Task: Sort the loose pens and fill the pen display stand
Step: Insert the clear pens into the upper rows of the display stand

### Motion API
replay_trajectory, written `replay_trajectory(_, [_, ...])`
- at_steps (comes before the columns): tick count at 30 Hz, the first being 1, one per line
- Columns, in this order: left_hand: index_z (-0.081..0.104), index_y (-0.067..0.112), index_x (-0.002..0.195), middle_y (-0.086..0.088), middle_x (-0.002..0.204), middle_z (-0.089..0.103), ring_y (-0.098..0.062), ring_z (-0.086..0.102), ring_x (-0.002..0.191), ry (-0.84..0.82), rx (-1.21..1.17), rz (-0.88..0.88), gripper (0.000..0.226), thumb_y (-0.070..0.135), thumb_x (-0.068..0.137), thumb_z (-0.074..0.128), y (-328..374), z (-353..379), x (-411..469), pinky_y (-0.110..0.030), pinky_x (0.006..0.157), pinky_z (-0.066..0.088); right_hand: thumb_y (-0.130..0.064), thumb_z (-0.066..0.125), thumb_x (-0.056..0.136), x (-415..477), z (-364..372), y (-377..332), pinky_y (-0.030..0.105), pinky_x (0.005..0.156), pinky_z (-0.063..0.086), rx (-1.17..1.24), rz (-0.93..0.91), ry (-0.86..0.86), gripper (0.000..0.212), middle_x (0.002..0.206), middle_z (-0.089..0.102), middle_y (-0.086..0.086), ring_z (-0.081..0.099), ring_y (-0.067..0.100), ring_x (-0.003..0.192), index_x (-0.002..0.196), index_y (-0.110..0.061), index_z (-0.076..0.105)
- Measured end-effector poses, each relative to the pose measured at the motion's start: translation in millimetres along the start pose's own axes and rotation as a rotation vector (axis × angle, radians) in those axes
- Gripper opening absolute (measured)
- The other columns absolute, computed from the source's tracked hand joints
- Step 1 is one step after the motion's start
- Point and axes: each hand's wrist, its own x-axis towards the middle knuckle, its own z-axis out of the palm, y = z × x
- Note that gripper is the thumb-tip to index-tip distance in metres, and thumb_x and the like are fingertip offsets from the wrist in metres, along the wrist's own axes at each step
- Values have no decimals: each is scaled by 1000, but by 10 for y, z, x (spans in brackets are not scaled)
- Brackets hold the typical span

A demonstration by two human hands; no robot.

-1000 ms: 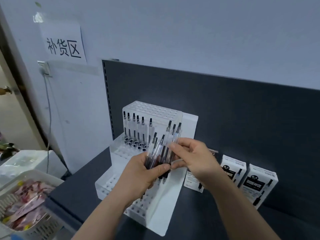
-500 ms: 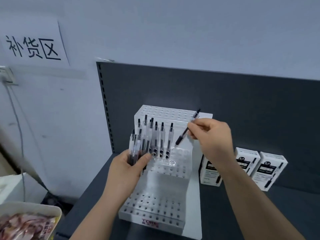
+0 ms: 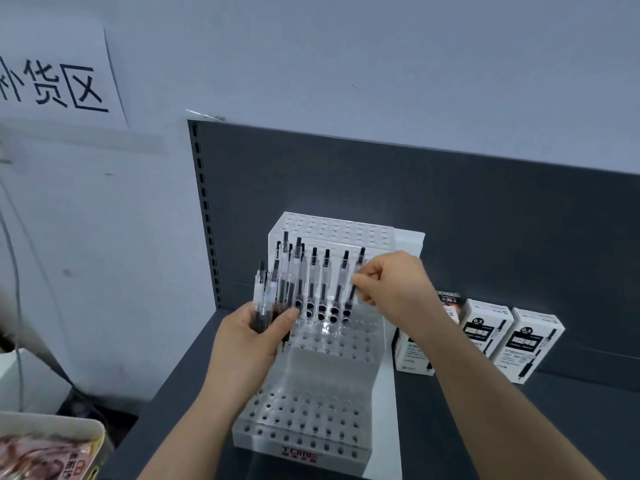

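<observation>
On the far left wall we read a white paper sign (image 3: 52,74) with large black hand-drawn characters: 货区, with one character before them that the frame edge cuts off and that looks to us like 补. On the near front lip of the clear pen display stand (image 3: 263,445) we read TOME in red capitals. The smaller red line beneath it is too fine for us to make out. To the right stand two white pen boxes, the left pen box (image 3: 485,327) and the right pen box (image 3: 526,344). Each bears 0.5 on a black disc above a black label we cannot read. The printing on the snack packets (image 3: 41,459), near left, is illegible to us.
</observation>
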Motion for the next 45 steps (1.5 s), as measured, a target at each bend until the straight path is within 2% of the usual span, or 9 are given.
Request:
replay_trajectory(8, [67, 16, 82, -4, 54, 49, -17, 37, 49, -32, -62, -48, 16, 28, 78, 76, -37, 45, -30, -25, 42, 32, -26, 59, 88, -49, 90, 75, 39, 69, 59, -114, 5, -46, 39, 66, 68, 20, 67, 29, 61, 67, 6, 64])
replay_trajectory(10, [68, 13, 85, -6, 56, 48, -17, 37, 51, -58, -83, -60, 18, 28, 79, 76, -26, 63, -58, -26, 43, 31, -27, 62, 86, -123, 54, 81, 36, 68, 59, -102, 12, -33, 38, 63, 68, 16, 64, 25, 57, 65, 4, 65])
replay_trajectory(13, [68, 11, 86, -2, 55, 50, -16, 38, 49, -124, -91, -71, 17, 26, 81, 75, 0, 110, -97, -24, 43, 33, -30, 68, 87, -283, -8, -8, 25, 57, 55, 183, -12, 4, 23, 63, 68, 1, 60, 8, 53, 73, -12, 70])
replay_trajectory(16, [69, 8, 86, -4, 56, 50, -15, 35, 47, -203, -104, -85, 14, 21, 82, 74, 25, 174, -139, -23, 42, 31, -27, 68, 88, -367, -47, -141, 17, 51, 46, 445, -30, -150, 16, 64, 65, -4, 57, 3, 52, 84, -11, 70])
replay_trajectory(20, [68, 6, 88, -8, 61, 50, -17, 34, 49, -249, -106, -103, 16, 20, 83, 73, 46, 230, -186, -24, 43, 29, -13, 67, 90, -397, -98, -160, 24, 52, 48, 583, -5, -197, 22, 57, 62, 7, 53, 14, 51, 70, -3, 64])
replay_trajectory(26, [67, 3, 87, -8, 60, 43, -17, 36, 51, -119, -42, -49, 32, 34, 83, 70, 15, 139, -163, -22, 42, 31, -3, 55, 94, -369, -421, -37, 26, 65, 58, 740, 81, -52, 12, 85, 69, 20, 62, 14, 62, 101, -3, 65])
replay_trajectory(30, [69, 8, 84, -3, 57, 46, -14, 40, 48, -69, -28, -39, 29, 37, 82, 70, 8, 95, -135, -23, 45, 35, -10, 60, 93, -305, -470, -8, 21, 66, 54, 616, 36, 119, 8, 86, 70, 16, 59, 7, 62, 95, -12, 68])
replay_trajectory(38, [70, 12, 83, -8, 59, 45, -17, 38, 51, -75, -33, -48, 24, 36, 83, 70, 10, 68, -121, -26, 44, 35, -12, 51, 97, -183, -333, -65, 13, 58, 51, 344, -8, 42, 14, 87, 70, 6, 57, -3, 56, 101, -9, 65])
replay_trajectory(45, [69, 10, 82, -8, 59, 44, -17, 38, 51, -65, -26, -49, 26, 36, 83, 70, 4, 37, -116, -24, 44, 35, -15, 51, 97, -126, -229, -74, 32, 71, 58, 204, 7, -58, 11, 90, 71, 5, 66, 10, 70, 108, -14, 54])
